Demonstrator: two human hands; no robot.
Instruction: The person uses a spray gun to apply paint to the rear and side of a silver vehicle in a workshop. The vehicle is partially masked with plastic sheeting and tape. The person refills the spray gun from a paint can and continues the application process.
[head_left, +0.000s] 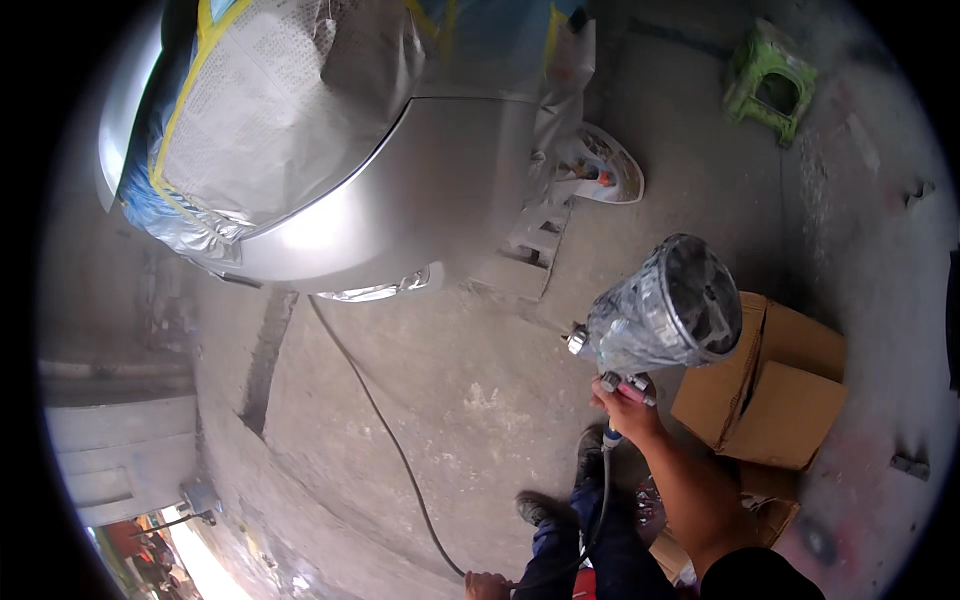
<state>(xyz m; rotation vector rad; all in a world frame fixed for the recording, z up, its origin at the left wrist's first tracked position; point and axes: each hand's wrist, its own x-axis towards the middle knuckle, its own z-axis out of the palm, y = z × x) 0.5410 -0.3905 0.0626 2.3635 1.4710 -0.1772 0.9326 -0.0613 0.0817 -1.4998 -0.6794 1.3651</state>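
My right hand (628, 408) is closed around the handle of a paint spray gun (645, 315). Its large paint-smeared cup is on top, and its nozzle points left toward a silver car body panel (440, 180), some way apart from it. A thin grey air hose (604, 490) runs down from the gun's handle past my legs. At the bottom edge my left hand (487, 586) is wrapped round the hose, partly cut off by the frame. Whether paint is leaving the nozzle cannot be made out.
Printed masking paper (290, 110) edged with yellow tape covers part of the car. Cardboard boxes (785, 410) stand close at my right. A green step stool (772, 85) is at the far right. The hose trails across the concrete floor (480, 400) toward the car.
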